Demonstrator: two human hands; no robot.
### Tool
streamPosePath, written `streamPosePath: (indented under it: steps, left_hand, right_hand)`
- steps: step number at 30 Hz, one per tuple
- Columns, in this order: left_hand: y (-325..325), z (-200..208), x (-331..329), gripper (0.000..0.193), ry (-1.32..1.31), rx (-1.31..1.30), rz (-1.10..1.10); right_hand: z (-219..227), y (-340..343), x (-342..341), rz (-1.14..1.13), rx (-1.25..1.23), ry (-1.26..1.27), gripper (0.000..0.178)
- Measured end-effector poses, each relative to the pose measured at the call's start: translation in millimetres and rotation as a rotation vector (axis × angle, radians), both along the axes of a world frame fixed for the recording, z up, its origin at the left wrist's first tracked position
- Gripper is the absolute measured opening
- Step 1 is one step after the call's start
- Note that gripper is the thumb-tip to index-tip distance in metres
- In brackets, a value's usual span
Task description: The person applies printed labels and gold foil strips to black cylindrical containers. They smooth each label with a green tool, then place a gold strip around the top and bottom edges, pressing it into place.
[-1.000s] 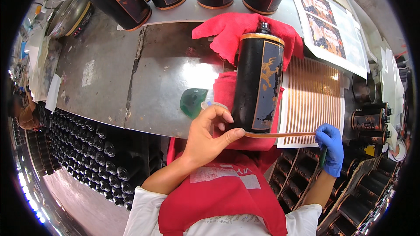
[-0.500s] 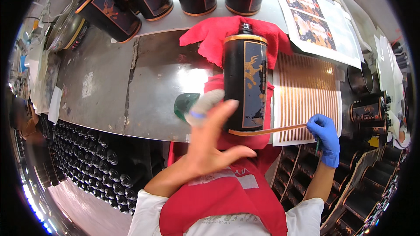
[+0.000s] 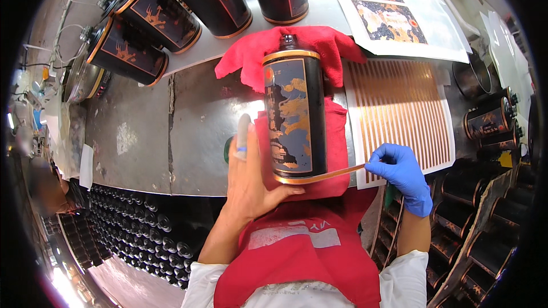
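Observation:
A black bottle (image 3: 295,115) with gold and blue artwork lies on a red cloth (image 3: 297,51) on the metal table (image 3: 200,131), its neck pointing away from me. My bare left hand (image 3: 251,177), one finger taped, rests against the bottle's left side and base, thumb under the bottom rim. My right hand (image 3: 399,174), in a blue glove, pinches one end of a thin gold strip (image 3: 325,175) that runs along the bottle's base edge.
A white sheet of gold strips (image 3: 399,108) lies right of the bottle. Printed label sheets (image 3: 388,11) lie beyond it. Several black bottles (image 3: 171,11) stand at the table's far side. Dark bottles fill crates (image 3: 131,234) below the table edge and racks (image 3: 485,125) at right.
The bottle has been turned, so a different part of its artwork faces up. My left hand slid from the base rim to the bottle's left side, fingers opened. The right hand kept holding the strip.

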State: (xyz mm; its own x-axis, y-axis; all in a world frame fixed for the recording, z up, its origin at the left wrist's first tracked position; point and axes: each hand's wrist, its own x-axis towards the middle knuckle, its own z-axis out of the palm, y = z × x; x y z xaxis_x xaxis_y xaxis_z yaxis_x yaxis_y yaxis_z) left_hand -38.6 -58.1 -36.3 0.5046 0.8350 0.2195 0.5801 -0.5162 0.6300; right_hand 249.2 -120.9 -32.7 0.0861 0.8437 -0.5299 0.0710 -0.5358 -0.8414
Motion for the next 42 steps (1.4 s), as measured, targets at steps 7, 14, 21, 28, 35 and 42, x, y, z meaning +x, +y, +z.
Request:
streamPosePath:
  steps: [7, 14, 21, 28, 35, 42]
  left_hand:
    - [0, 25, 38, 0.085, 0.362, 0.438, -0.209]
    - [-1, -26, -4, 0.099, -0.196, 0.005, -0.062]
    - [4, 2, 1, 0.118, -0.073, 0.137, -0.035]
    - [16, 1, 21, 0.103, -0.197, 0.066, -0.132]
    - [19, -8, 19, 0.105, -0.241, 0.065, -0.154]
    - [6, -27, 0, 0.127, -0.233, -0.115, -0.125]
  right_hand:
    - [-3, 0, 2, 0.006, -0.014, 0.022, 0.014]
    - [15, 12, -40, 0.154, 0.021, 0.17, 0.013]
    - [21, 15, -53, 0.175, 0.026, 0.201, 0.012]
    - [41, 10, -50, 0.226, 0.157, 0.205, 0.008]
    - [16, 10, -52, 0.1, 0.053, 0.087, 0.011]
    - [22, 16, -75, 0.102, 0.094, 0.145, 0.011]
